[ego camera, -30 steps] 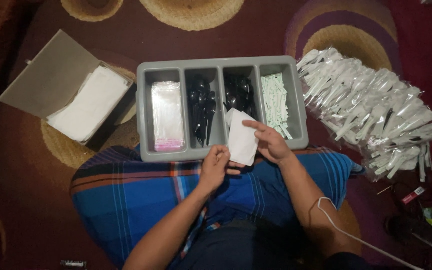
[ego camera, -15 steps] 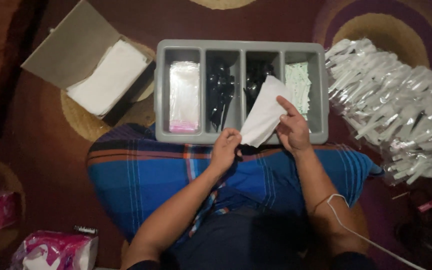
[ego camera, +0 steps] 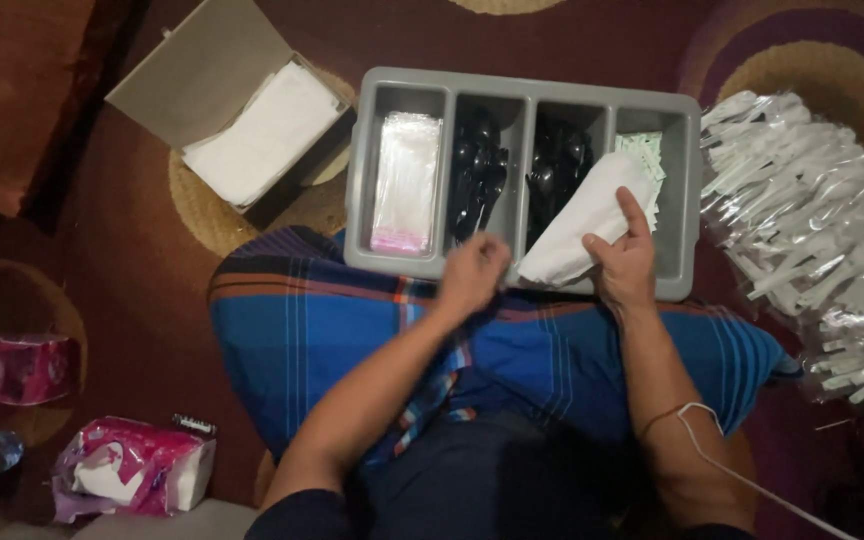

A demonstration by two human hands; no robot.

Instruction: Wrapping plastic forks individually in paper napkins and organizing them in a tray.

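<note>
Two hands work mid-frame: right hand pinches a soft, light white napkin by its edge, left hand is clenched.

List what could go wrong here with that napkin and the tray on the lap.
1. The grey tray rests partly on the blue-clad lap; a knee shift might tip it.
2. The right hand holds the white napkin over the black cutlery; it could snag or crumple.
3. The left hand seems closed at the tray's edge, so it may nudge it.
</note>
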